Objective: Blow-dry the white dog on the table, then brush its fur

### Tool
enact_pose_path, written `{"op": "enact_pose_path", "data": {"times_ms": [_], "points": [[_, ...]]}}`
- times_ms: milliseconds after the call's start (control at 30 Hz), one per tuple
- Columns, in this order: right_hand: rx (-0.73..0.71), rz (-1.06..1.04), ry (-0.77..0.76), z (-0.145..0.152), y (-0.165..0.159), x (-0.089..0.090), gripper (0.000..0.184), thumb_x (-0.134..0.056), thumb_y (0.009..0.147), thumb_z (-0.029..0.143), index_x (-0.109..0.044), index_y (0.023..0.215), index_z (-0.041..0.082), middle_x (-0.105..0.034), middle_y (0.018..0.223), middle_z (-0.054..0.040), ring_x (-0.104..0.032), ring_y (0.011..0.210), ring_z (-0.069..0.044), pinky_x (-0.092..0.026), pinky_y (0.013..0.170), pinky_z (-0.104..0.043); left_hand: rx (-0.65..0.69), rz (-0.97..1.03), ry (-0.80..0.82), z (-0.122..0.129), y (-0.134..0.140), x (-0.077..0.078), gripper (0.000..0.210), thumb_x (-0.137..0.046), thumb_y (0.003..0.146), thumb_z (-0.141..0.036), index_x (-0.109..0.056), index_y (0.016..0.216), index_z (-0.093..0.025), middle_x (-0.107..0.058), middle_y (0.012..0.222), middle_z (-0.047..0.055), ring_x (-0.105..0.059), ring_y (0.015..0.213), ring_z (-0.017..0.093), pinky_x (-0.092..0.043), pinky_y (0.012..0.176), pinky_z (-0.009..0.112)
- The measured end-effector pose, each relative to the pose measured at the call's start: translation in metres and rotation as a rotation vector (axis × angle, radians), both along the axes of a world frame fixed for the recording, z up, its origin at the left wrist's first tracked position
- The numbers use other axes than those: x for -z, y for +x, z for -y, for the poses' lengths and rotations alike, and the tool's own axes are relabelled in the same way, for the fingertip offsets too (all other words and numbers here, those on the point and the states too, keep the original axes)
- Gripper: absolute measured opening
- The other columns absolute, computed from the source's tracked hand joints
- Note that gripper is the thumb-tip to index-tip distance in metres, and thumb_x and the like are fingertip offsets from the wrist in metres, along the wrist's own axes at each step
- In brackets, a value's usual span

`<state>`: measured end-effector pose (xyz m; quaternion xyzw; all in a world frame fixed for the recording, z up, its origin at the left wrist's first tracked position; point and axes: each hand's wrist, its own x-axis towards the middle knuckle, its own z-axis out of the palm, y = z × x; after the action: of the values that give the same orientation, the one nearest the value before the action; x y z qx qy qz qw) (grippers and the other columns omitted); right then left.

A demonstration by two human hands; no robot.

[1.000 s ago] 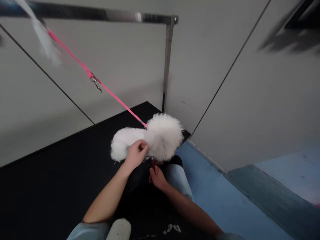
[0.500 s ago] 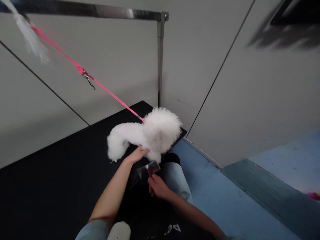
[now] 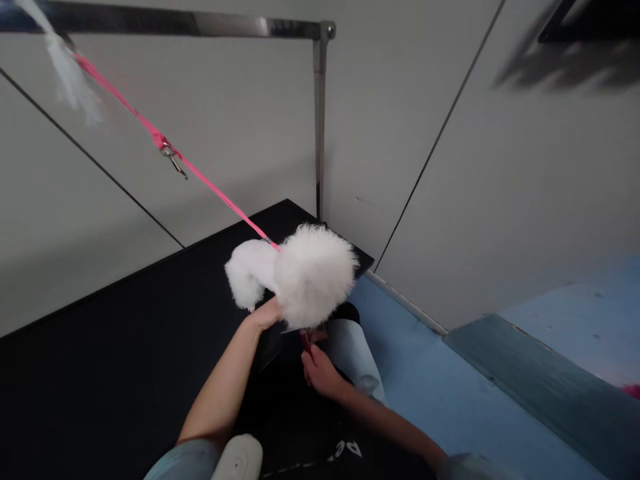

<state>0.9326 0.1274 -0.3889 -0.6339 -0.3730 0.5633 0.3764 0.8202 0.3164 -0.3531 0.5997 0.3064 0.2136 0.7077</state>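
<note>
A white fluffy dog (image 3: 317, 273) stands on the black table (image 3: 150, 333), its round head toward me and its back trimmed short. My left hand (image 3: 267, 315) reaches in under the dog's head from the left, touching it; the fingers are hidden by the fur. My right hand (image 3: 323, 370) is closed round the red handle of a slicker brush (image 3: 306, 341) just below the head. The brush's head is mostly hidden under the fur. A pink leash (image 3: 215, 190) runs from the dog's neck up to the left.
A metal bar frame (image 3: 321, 127) rises at the table's far corner, with its crossbar along the top. A grey wall (image 3: 410, 100) stands close behind. Blue floor (image 3: 410, 360) lies to the right. A white rounded object (image 3: 239, 457) is near my left sleeve.
The dog's head has dropped and come toward me, covering my left fingers and its front leg. Its rear has shifted right. The brush has moved up under the head.
</note>
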Motion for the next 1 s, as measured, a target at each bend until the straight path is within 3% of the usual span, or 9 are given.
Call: {"op": "enact_pose_path", "data": {"times_ms": [167, 300, 367, 433, 500, 633, 700, 833, 1000], "points": [[-0.117, -0.04, -0.067, 0.024, -0.012, 0.012, 0.018, -0.036, 0.103, 0.025, -0.041, 0.086, 0.023, -0.047, 0.056, 0.0098, -0.045, 0.043, -0.009, -0.034, 0.043, -0.02, -0.029, 0.018, 0.089, 0.011, -0.004, -0.001, 0.063, -0.092, 0.058, -0.041, -0.075, 0.111, -0.012, -0.069, 0.131, 0.018, -0.055, 0.13, 0.04, -0.037, 0.117, 0.048], [-0.239, -0.047, -0.168, 0.026, -0.017, 0.01, 0.022, -0.036, 0.102, 0.023, -0.042, 0.081, 0.023, -0.048, 0.053, 0.0092, -0.044, 0.04, -0.009, -0.033, 0.042, -0.02, -0.084, 0.05, 0.075, 0.017, -0.004, -0.003, 0.059, -0.089, 0.062, -0.047, -0.076, 0.108, -0.012, -0.072, 0.124, 0.019, -0.057, 0.127, 0.039, -0.039, 0.115, 0.047], [-0.214, -0.04, -0.111, 0.017, -0.015, 0.005, 0.023, -0.036, 0.102, 0.024, -0.042, 0.08, 0.022, -0.048, 0.053, 0.0089, -0.045, 0.04, -0.009, -0.033, 0.043, -0.02, -0.094, 0.057, 0.074, 0.017, -0.003, -0.004, 0.057, -0.088, 0.065, -0.046, -0.076, 0.107, -0.011, -0.074, 0.119, 0.018, -0.057, 0.127, 0.038, -0.038, 0.116, 0.047], [-0.089, 0.0, 0.027, 0.007, -0.012, -0.001, 0.021, -0.036, 0.103, 0.025, -0.042, 0.083, 0.023, -0.049, 0.055, 0.0091, -0.048, 0.044, -0.008, -0.036, 0.046, -0.019, -0.103, 0.058, 0.088, 0.015, -0.002, -0.007, 0.054, -0.086, 0.067, -0.045, -0.075, 0.107, -0.01, -0.076, 0.116, 0.017, -0.056, 0.129, 0.038, -0.035, 0.117, 0.047], [-0.034, 0.037, 0.052, 0.005, -0.01, -0.003, 0.021, -0.034, 0.104, 0.023, -0.041, 0.085, 0.023, -0.048, 0.055, 0.0094, -0.049, 0.047, -0.009, -0.037, 0.048, -0.018, -0.105, 0.049, 0.103, 0.014, -0.001, -0.011, 0.052, -0.086, 0.068, -0.045, -0.076, 0.105, -0.01, -0.076, 0.115, 0.016, -0.055, 0.13, 0.037, -0.035, 0.117, 0.047], [-0.214, 0.015, -0.147, 0.018, -0.012, -0.001, 0.028, -0.042, 0.102, 0.023, -0.043, 0.073, 0.022, -0.046, 0.046, 0.0088, -0.045, 0.039, -0.008, -0.032, 0.043, -0.019, -0.128, 0.013, 0.079, 0.018, 0.002, -0.019, 0.06, -0.087, 0.066, -0.05, -0.075, 0.112, -0.014, -0.072, 0.125, 0.016, -0.057, 0.129, 0.037, -0.041, 0.114, 0.046], [-0.219, 0.001, -0.115, 0.019, -0.012, -0.003, 0.029, -0.044, 0.101, 0.025, -0.045, 0.072, 0.021, -0.048, 0.047, 0.0079, -0.045, 0.039, -0.008, -0.032, 0.043, -0.019, -0.165, 0.012, 0.076, 0.021, 0.003, -0.021, 0.064, -0.087, 0.065, -0.052, -0.074, 0.115, -0.014, -0.07, 0.129, 0.017, -0.054, 0.133, 0.037, -0.04, 0.115, 0.046], [-0.101, 0.027, -0.025, 0.009, -0.008, -0.008, 0.024, -0.034, 0.104, 0.027, -0.043, 0.082, 0.022, -0.05, 0.055, 0.0085, -0.048, 0.045, -0.008, -0.035, 0.048, -0.019, -0.222, 0.037, 0.074, 0.025, 0.005, -0.018, 0.068, -0.089, 0.06, -0.055, -0.075, 0.112, -0.013, -0.072, 0.125, 0.019, -0.05, 0.137, 0.038, -0.036, 0.118, 0.046], [-0.26, -0.022, -0.111, 0.012, -0.008, -0.014, 0.021, -0.041, 0.1, 0.025, -0.044, 0.08, 0.022, -0.048, 0.051, 0.0096, -0.046, 0.038, -0.008, -0.033, 0.043, -0.019, -0.248, 0.03, 0.028, 0.027, 0.007, -0.015, 0.068, -0.087, 0.063, -0.057, -0.074, 0.114, -0.014, -0.072, 0.125, 0.019, -0.055, 0.133, 0.037, -0.042, 0.113, 0.045]]}}
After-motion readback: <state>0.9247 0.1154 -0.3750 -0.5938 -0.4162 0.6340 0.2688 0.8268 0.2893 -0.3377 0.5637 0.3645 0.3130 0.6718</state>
